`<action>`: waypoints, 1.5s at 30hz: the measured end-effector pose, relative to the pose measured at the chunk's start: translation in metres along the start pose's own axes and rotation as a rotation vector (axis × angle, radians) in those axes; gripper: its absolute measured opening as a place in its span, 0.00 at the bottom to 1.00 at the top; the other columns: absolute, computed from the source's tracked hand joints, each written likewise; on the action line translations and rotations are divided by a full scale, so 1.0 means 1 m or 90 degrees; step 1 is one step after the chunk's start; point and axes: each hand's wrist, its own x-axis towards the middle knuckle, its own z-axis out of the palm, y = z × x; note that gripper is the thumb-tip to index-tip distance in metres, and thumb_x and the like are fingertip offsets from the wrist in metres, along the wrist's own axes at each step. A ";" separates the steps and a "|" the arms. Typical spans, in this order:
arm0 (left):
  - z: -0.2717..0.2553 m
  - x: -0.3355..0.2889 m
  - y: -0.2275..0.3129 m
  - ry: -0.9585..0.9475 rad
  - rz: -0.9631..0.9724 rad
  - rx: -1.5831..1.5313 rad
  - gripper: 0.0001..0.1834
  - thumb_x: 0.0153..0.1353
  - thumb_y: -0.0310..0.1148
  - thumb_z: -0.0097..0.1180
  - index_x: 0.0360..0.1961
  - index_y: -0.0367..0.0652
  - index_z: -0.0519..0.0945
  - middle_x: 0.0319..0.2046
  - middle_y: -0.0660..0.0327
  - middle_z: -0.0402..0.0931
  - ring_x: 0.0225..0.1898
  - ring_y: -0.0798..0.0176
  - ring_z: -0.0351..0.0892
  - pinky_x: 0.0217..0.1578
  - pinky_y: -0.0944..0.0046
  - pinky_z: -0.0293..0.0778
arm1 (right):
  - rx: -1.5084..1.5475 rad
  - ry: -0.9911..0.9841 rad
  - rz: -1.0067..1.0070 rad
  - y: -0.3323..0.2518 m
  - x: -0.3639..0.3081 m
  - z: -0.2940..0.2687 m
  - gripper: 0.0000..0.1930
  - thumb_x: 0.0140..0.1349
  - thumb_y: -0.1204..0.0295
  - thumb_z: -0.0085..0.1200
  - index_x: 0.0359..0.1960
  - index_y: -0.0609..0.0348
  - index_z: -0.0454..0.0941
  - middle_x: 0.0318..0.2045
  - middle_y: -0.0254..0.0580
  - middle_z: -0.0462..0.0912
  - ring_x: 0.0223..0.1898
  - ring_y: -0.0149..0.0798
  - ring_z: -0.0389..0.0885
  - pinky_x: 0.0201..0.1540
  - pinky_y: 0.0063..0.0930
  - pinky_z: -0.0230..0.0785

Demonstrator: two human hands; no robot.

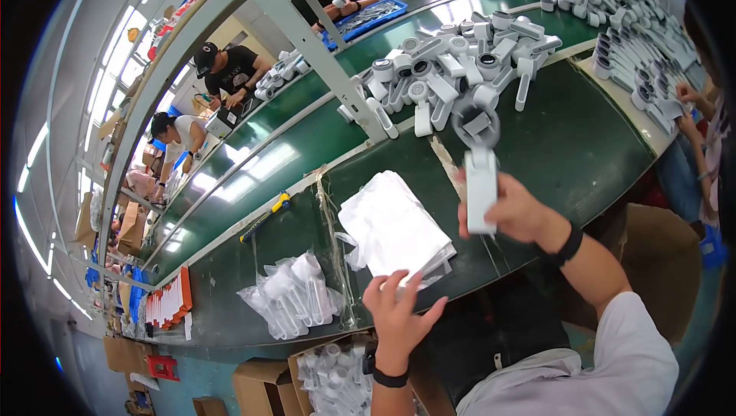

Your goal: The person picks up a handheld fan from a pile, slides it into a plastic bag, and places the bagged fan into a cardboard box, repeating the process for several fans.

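The right hand (520,210) gripped a grey, ring-headed plastic device (481,186); the left hand (400,316) spread empty at flat white plastic bags' (395,220) near edge. Fetching one seemed the step, needing a pinch.

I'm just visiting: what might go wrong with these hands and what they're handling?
The grey-white plastic device with a ring-shaped head might slip from the bare right hand. The loose stack of thin white sheets could be nudged askew by the bare left hand at its edge.
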 end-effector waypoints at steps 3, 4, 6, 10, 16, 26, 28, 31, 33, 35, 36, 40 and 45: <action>0.011 0.007 0.012 -0.187 0.035 0.189 0.22 0.45 0.30 0.68 0.44 0.46 0.79 0.41 0.59 0.73 0.44 0.51 0.70 0.47 0.51 0.63 | 0.000 0.043 0.008 0.028 -0.035 -0.011 0.27 0.41 0.81 0.52 0.50 0.64 0.70 0.32 0.47 0.80 0.33 0.45 0.83 0.41 0.40 0.77; 0.018 -0.001 -0.004 -0.195 0.044 0.216 0.20 0.45 0.30 0.68 0.43 0.47 0.80 0.42 0.60 0.74 0.45 0.51 0.70 0.47 0.51 0.63 | -0.030 0.073 0.014 0.034 -0.044 -0.010 0.25 0.42 0.82 0.51 0.47 0.65 0.71 0.32 0.47 0.80 0.32 0.44 0.83 0.39 0.39 0.77; 0.022 -0.007 -0.018 -0.173 0.047 0.199 0.11 0.49 0.27 0.65 0.36 0.44 0.82 0.38 0.63 0.76 0.44 0.51 0.72 0.46 0.53 0.65 | -0.058 0.104 0.017 0.040 -0.055 -0.005 0.22 0.42 0.82 0.51 0.45 0.66 0.73 0.32 0.46 0.80 0.31 0.43 0.82 0.38 0.37 0.77; 0.020 -0.008 -0.020 -0.053 -0.057 0.033 0.07 0.57 0.22 0.59 0.37 0.38 0.82 0.32 0.61 0.79 0.37 0.57 0.76 0.39 0.61 0.72 | -0.061 0.121 0.053 0.048 -0.069 0.008 0.19 0.46 0.84 0.52 0.44 0.66 0.74 0.33 0.44 0.80 0.29 0.39 0.81 0.34 0.34 0.75; 0.031 -0.016 0.014 0.048 -0.539 -0.493 0.09 0.64 0.24 0.55 0.42 0.29 0.81 0.34 0.60 0.80 0.30 0.72 0.76 0.33 0.72 0.74 | -0.243 0.149 -0.021 0.071 -0.066 0.037 0.18 0.54 0.77 0.64 0.47 0.60 0.74 0.42 0.34 0.80 0.39 0.25 0.77 0.41 0.22 0.71; 0.036 -0.017 0.017 0.206 -0.590 -0.611 0.08 0.65 0.25 0.56 0.42 0.32 0.78 0.34 0.59 0.80 0.30 0.68 0.79 0.30 0.69 0.76 | -0.328 0.206 -0.050 0.096 -0.075 0.046 0.21 0.54 0.69 0.67 0.47 0.62 0.73 0.36 0.34 0.83 0.38 0.25 0.79 0.42 0.24 0.72; 0.040 -0.018 0.022 0.166 -0.580 -0.608 0.08 0.65 0.26 0.55 0.42 0.32 0.78 0.34 0.59 0.80 0.30 0.69 0.79 0.29 0.70 0.75 | -0.284 0.206 -0.064 0.096 -0.071 0.055 0.22 0.53 0.69 0.67 0.47 0.63 0.73 0.36 0.36 0.83 0.38 0.27 0.79 0.43 0.25 0.72; 0.043 -0.018 0.028 0.099 -0.567 -0.642 0.09 0.66 0.27 0.54 0.42 0.31 0.78 0.32 0.60 0.80 0.29 0.71 0.78 0.29 0.73 0.73 | -0.279 0.246 -0.086 0.101 -0.062 0.057 0.24 0.52 0.68 0.67 0.48 0.64 0.72 0.36 0.39 0.83 0.38 0.28 0.79 0.43 0.26 0.72; 0.044 -0.020 0.026 0.083 -0.609 -0.688 0.09 0.67 0.28 0.53 0.42 0.31 0.79 0.31 0.61 0.80 0.29 0.72 0.77 0.29 0.75 0.71 | -0.283 0.254 -0.096 0.098 -0.057 0.056 0.24 0.51 0.68 0.68 0.48 0.64 0.72 0.37 0.41 0.82 0.38 0.29 0.79 0.43 0.26 0.73; 0.044 -0.021 0.028 0.086 -0.603 -0.680 0.09 0.67 0.28 0.54 0.42 0.31 0.79 0.32 0.61 0.81 0.29 0.72 0.78 0.29 0.75 0.70 | -0.288 0.259 -0.104 0.094 -0.053 0.056 0.25 0.51 0.68 0.68 0.48 0.64 0.72 0.37 0.42 0.82 0.38 0.29 0.79 0.43 0.26 0.73; 0.045 -0.021 0.029 0.089 -0.597 -0.672 0.09 0.66 0.28 0.55 0.41 0.31 0.80 0.32 0.60 0.81 0.29 0.72 0.78 0.28 0.76 0.70 | -0.325 0.258 -0.117 0.091 -0.052 0.058 0.25 0.51 0.68 0.67 0.48 0.65 0.72 0.37 0.42 0.82 0.38 0.29 0.80 0.43 0.26 0.73; 0.046 -0.018 0.032 0.126 -0.595 -0.694 0.08 0.64 0.26 0.59 0.40 0.31 0.80 0.32 0.60 0.81 0.28 0.72 0.77 0.27 0.77 0.69 | -0.357 0.250 -0.115 0.086 -0.050 0.058 0.21 0.52 0.69 0.66 0.46 0.65 0.74 0.34 0.42 0.83 0.36 0.30 0.80 0.40 0.27 0.73; 0.049 -0.027 0.023 0.126 -0.586 -0.700 0.09 0.58 0.23 0.64 0.39 0.33 0.80 0.32 0.59 0.82 0.31 0.68 0.80 0.34 0.72 0.74 | -0.377 0.286 -0.161 0.091 -0.046 0.054 0.15 0.55 0.72 0.62 0.42 0.65 0.75 0.29 0.43 0.83 0.32 0.30 0.80 0.37 0.28 0.73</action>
